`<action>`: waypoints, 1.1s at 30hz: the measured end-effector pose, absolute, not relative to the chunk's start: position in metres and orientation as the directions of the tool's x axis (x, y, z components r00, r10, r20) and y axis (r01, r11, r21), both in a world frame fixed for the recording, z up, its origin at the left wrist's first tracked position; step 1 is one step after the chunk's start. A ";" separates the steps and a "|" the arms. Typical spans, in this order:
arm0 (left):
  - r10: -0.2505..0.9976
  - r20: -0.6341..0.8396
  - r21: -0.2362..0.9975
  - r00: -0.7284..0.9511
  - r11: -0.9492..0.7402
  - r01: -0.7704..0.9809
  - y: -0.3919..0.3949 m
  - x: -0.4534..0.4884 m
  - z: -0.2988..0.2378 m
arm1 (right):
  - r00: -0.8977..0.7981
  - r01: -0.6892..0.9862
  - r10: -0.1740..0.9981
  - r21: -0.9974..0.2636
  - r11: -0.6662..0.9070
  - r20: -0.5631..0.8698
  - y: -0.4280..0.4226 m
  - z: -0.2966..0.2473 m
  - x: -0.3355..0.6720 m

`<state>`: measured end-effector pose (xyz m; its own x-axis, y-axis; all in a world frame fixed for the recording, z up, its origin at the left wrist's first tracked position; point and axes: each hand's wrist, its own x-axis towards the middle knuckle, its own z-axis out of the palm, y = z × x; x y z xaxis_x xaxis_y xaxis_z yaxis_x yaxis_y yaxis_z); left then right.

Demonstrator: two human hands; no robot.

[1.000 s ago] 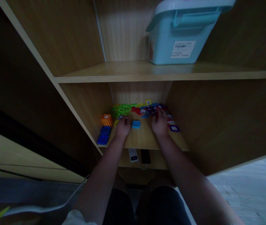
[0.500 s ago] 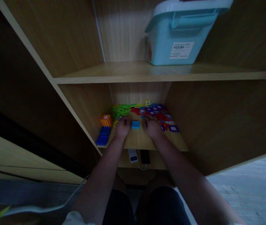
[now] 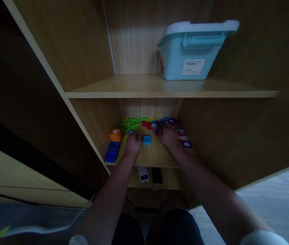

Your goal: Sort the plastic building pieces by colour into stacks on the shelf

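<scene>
Left hand (image 3: 134,142) curled just left of the light-blue block (image 3: 147,140) on the shelf (image 3: 153,157), nearer it; my right hand (image 3: 168,135) lay at coloured pieces (image 3: 171,121) behind its right. The block's long axis ran sideways; I couldn't tell whether either hand gripped anything.

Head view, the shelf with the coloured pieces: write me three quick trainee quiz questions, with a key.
1. What colour is the piece between the left hand and right hand?
A green
B light blue
C orange

2. True or false: the large bin stands on the same board as that piece.

3. Fill in: just in front of the orange stack are ____ pieces.

Key: 1 B; 2 false, it stands on the upper board; 3 dark blue.
</scene>
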<state>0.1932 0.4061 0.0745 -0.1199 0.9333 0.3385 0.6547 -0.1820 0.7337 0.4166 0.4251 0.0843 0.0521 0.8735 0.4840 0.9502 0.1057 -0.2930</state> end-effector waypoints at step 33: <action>0.930 0.346 0.717 -0.125 -0.176 0.675 0.410 0.194 0.073 | 0.031 0.992 0.968 -0.129 0.001 0.249 0.522 0.078 0.486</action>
<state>0.1943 0.4103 0.0728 -0.1251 0.9299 0.3459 0.6746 -0.1759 0.7169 0.4857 0.5224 0.0781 0.0313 0.9679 0.2494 0.9916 0.0012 -0.1292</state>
